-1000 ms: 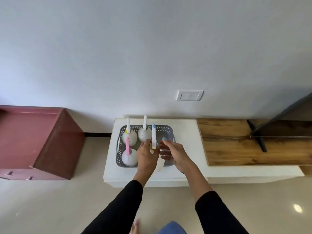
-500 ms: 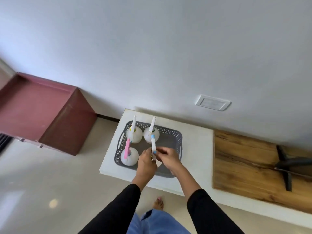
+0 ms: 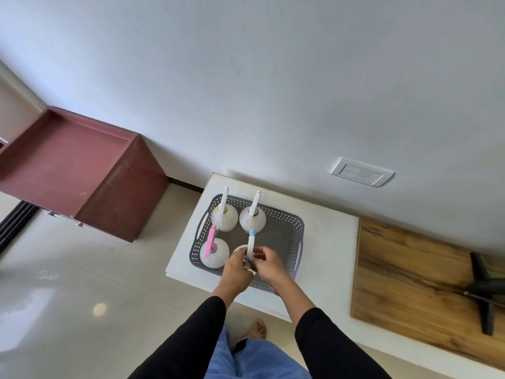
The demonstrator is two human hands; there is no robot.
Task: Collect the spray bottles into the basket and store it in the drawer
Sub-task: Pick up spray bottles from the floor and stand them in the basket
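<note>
A grey perforated basket (image 3: 284,231) sits on the white table top (image 3: 328,242). Three white round spray bottles stand in it: one with a yellow collar (image 3: 224,217), one with a green collar (image 3: 252,218), one with a pink head (image 3: 214,251). A fourth bottle with a blue nozzle tip (image 3: 250,246) stands at the basket's near middle. My left hand (image 3: 236,269) grips its body and my right hand (image 3: 269,265) pinches its white spray head. Most of that bottle's body is hidden behind my hands.
A dark red cabinet (image 3: 82,170) with small drawer knobs stands on the floor to the left. To the right lies a wooden top (image 3: 426,283) with a black stand foot (image 3: 483,288). A wall switch plate (image 3: 362,172) is above the table. My bare foot (image 3: 258,329) is below.
The blue-tipped bottle has come down into the basket's near part, with both hands staying on it. The camera has tilted and swung left, bringing the red cabinet more into view.
</note>
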